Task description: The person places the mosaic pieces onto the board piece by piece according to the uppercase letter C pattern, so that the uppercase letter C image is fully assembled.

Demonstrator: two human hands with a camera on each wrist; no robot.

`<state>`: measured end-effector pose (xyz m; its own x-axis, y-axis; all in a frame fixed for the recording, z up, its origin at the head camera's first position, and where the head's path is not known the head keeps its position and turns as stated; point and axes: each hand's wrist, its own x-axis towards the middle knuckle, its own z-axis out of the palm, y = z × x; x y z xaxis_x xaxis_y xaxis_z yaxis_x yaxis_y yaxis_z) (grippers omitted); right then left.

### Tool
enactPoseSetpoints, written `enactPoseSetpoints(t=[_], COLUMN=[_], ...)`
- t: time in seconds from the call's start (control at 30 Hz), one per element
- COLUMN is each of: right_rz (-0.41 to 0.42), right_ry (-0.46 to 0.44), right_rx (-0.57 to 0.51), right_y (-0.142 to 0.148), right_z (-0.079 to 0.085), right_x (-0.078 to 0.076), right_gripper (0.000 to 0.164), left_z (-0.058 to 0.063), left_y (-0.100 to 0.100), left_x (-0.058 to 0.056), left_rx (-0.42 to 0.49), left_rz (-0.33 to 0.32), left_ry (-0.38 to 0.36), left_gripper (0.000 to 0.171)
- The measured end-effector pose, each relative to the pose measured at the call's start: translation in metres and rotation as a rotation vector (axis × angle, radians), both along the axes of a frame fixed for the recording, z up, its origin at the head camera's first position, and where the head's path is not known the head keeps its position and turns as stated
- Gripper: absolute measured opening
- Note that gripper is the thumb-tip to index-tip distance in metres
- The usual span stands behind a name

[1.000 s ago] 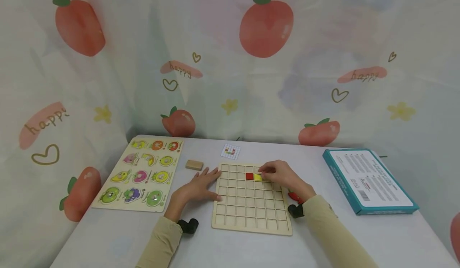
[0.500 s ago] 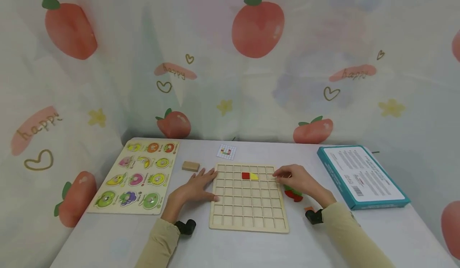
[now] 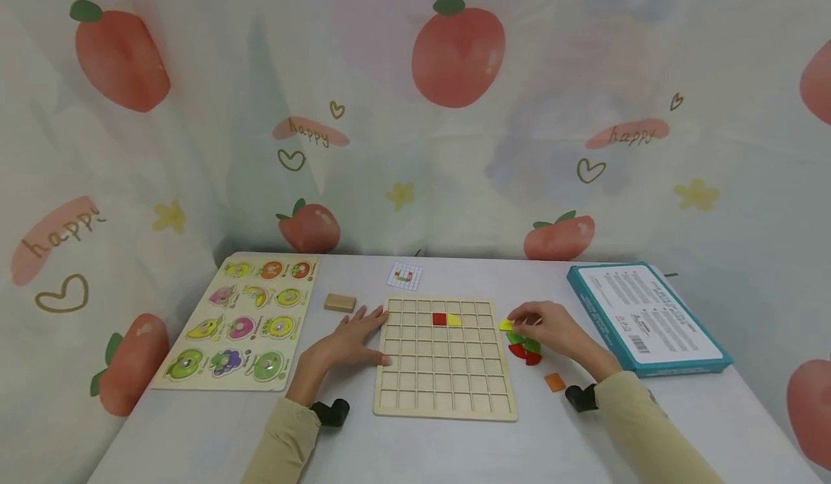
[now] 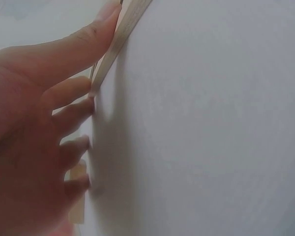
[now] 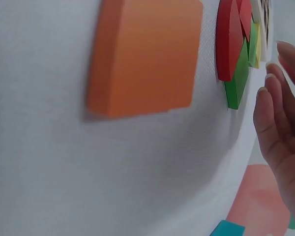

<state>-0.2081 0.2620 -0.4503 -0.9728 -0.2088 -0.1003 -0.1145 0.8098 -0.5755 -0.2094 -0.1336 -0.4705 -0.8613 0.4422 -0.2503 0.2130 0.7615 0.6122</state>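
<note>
A wooden grid board point(image 3: 444, 383) lies on the table, with a red square point(image 3: 439, 319) and a yellow piece point(image 3: 454, 319) side by side in its upper rows. Spread along the board's left edge is my left hand point(image 3: 344, 343), its thumb point(image 4: 105, 19) at the frame. To the right of the board, my right hand point(image 3: 552, 329) has its fingertips at another yellow piece point(image 3: 506, 324). In the right wrist view, its thumb and fingers stand apart with no piece between them. Green pieces point(image 3: 532, 345) and red pieces point(image 3: 517, 350) lie below the fingers.
An orange square point(image 3: 555, 381) lies near the right wrist. Behind the board are a small pattern card point(image 3: 405, 276) and a wooden block point(image 3: 340, 302). A fruit puzzle board point(image 3: 240, 311) lies left, a teal-edged box point(image 3: 649, 318) right.
My right hand has moved right, from the yellow piece on the board to the loose pieces beside it. My left hand stays at the board's edge. The head view has shifted slightly.
</note>
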Motion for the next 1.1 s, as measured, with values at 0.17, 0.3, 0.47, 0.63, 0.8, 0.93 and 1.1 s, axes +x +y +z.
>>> enactPoseSetpoints(t=[0.17,0.3,0.47,0.63,0.8,0.93,1.1], right_rz=[-0.027,-0.018,-0.040,-0.049,-0.032,-0.028,-0.007], right_ry=[-0.015,-0.014,-0.044,-0.077,-0.064,-0.054,-0.037], right_rx=[0.003,0.028,0.052,0.070,0.067,0.048,0.023], right_y=[-0.002,-0.002,-0.004,-0.006,-0.006,-0.006,-0.008], right_z=[-0.004,-0.008,-0.009,-0.005,-0.005,-0.006,-0.002], right_x=[-0.007,-0.012,-0.017,-0.021,-0.022,-0.022,-0.021], right_gripper=[0.026,0.028,0.025,0.022,0.020,0.016,0.011], left_z=[-0.001,-0.001,-0.001,-0.002,-0.002,-0.002,-0.003], left_y=[-0.002,-0.002,-0.001,-0.002,-0.002,-0.002,-0.003], left_x=[0.000,-0.001,-0.001,-0.002,-0.002,-0.002,-0.003], left_rx=[0.015,0.009,0.002,0.003,0.010,0.008,0.003], left_rz=[-0.013,-0.021,-0.018,-0.011,-0.009,-0.010,-0.015], left_ry=[0.005,0.005,0.006,0.009,0.005,0.006,0.005], left_gripper=[0.091,0.091,0.091,0.091,0.092,0.092,0.092])
